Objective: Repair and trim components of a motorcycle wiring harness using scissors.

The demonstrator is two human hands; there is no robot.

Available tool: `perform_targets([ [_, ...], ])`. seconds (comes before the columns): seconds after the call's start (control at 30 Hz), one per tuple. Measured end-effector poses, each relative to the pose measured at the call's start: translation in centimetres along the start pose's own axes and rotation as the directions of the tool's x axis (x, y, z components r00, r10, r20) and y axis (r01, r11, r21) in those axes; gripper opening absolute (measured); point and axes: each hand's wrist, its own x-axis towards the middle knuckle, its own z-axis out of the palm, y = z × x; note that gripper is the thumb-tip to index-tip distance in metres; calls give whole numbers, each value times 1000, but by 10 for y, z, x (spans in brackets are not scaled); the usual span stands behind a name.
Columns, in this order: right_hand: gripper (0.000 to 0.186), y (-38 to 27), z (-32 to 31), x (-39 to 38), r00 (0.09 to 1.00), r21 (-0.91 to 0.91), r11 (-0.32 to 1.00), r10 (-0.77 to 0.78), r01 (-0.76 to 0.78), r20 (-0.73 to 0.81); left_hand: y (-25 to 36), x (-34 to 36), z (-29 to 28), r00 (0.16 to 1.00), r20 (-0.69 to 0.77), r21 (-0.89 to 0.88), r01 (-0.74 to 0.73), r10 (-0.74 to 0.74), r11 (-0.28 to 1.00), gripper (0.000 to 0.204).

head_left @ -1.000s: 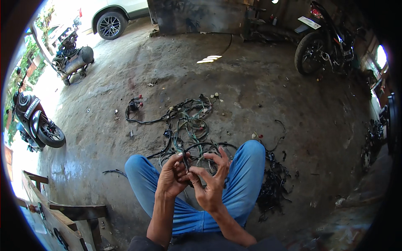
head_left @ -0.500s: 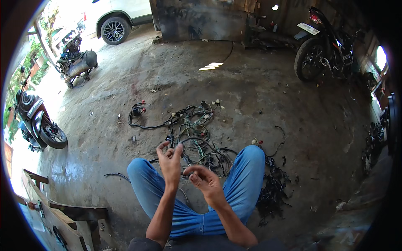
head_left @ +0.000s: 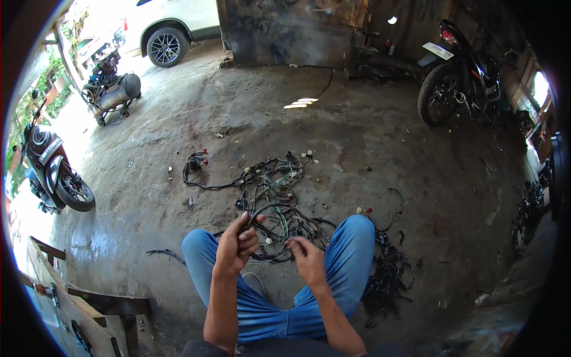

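My left hand [head_left: 238,244] has its fingers curled round a black cable [head_left: 269,206] that arches out of the wire harness. My right hand [head_left: 305,259] is pinched at thumb and forefinger, lower and to the right, beside the cable bundle; what lies between the fingertips is too small to make out. The tangled harness [head_left: 220,185], with green and black wires and white and red connectors, lies on the concrete floor between and beyond my jeans-clad knees [head_left: 351,250].
A pile of black scraps [head_left: 386,285] lies right of my knee. A wooden bench [head_left: 107,300] stands at lower left, a scooter [head_left: 53,160] and a compressor [head_left: 122,89] farther left. A motorcycle [head_left: 440,95] stands back right, a white car [head_left: 199,18] beyond a metal panel [head_left: 279,35].
My right hand has moved right, away from my left hand, into a pinch. My left hand turned over briefly and is now curled on the cable again. The view has shifted slightly.
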Motion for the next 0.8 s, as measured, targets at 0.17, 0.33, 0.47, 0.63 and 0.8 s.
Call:
perform_targets([
  [0.17,29,3,-5,43,966,281,926,221,-252,137,-6,-18,2,982,183,29,32,-36,999,32],
  [0.33,33,-22,-17,34,886,620,641,399,-453,235,-6,-24,-2,978,202,268,-102,48,958,29],
  [0.47,30,-20,-23,28,866,714,582,496,-389,67,-9,-30,-6,961,273,356,-143,43,924,26],
  [0.63,49,-7,-20,22,908,696,646,418,-313,20,-9,-35,-1,940,341,572,-213,7,792,24],
  [0.8,61,-15,-25,26,955,222,944,273,-243,-117,10,-42,4,855,442,854,-494,272,163,14],
])
